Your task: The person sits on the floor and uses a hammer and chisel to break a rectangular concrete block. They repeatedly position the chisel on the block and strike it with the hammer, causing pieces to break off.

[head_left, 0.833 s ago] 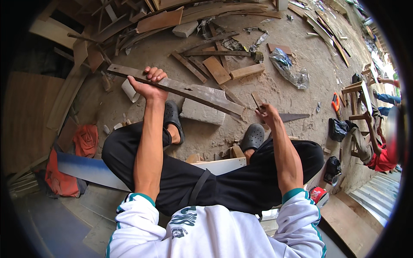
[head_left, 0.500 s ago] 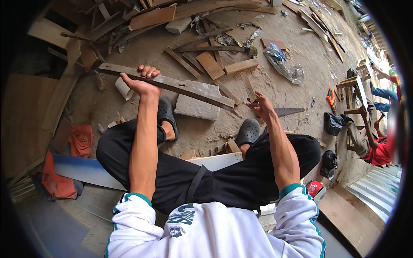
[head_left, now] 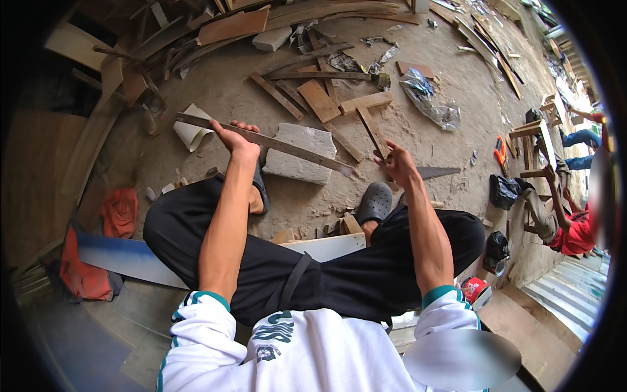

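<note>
My left hand (head_left: 236, 138) is closed around a long, narrow wooden strip (head_left: 294, 150), which slants down to the right above a pale concrete block (head_left: 302, 154). My right hand (head_left: 398, 163) pinches the lower end of a short wooden strip (head_left: 371, 127) between thumb and fingers. Just right of that hand lies a handsaw blade (head_left: 439, 172) on the ground; the hand hides whatever lies at its left end. A curled white sheet-like piece (head_left: 192, 130) is on the ground beyond my left hand.
Wood offcuts (head_left: 319, 100) and a plastic bag (head_left: 428, 98) litter the ground ahead. An orange-handled saw (head_left: 500, 154) and a black bag (head_left: 504, 189) lie to the right, near a person in red (head_left: 575, 232) beside wooden stools. A white board (head_left: 333, 245) lies beneath my legs.
The long strip has turned more edge-on and shifted slightly right with my left hand. The short strip's top end has tilted left in my right hand.
</note>
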{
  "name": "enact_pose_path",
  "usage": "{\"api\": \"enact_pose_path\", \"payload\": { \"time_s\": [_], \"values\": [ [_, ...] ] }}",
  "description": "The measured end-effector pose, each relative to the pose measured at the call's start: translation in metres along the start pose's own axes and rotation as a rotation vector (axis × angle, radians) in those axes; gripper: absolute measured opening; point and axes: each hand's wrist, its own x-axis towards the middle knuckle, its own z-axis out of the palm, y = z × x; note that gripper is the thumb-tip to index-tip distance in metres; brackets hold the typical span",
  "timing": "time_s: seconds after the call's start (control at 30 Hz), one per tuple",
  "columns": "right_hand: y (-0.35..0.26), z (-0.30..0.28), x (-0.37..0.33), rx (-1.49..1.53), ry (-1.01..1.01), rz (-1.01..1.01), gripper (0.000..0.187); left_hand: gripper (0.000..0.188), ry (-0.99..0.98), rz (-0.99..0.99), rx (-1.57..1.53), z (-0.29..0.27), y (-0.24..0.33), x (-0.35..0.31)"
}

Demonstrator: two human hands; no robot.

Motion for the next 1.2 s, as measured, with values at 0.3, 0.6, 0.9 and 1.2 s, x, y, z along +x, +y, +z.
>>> {"api": "enact_pose_path", "payload": {
  "time_s": [0.3, 0.6, 0.9, 1.2],
  "values": [
    [0.016, -0.033, 0.027, -0.007, 0.415, 0.066, 0.014, 0.062, -0.014, 0.053, 0.082, 0.0, -0.021, -0.001],
    [0.028, -0.066, 0.061, 0.021, 0.407, -0.007, 0.01, 0.057, 0.112, 0.189, 0.204, -0.005, -0.034, 0.014],
    [0.028, -0.061, 0.066, 0.186, 0.454, -0.14, 0.041, 0.042, 0.105, 0.237, 0.299, -0.001, -0.04, 0.014],
    [0.04, 0.033, -0.001, -0.738, -0.249, -0.022, 0.056, 0.051, 0.136, 0.04, 0.134, -0.007, -0.034, 0.033]
  ]
}}
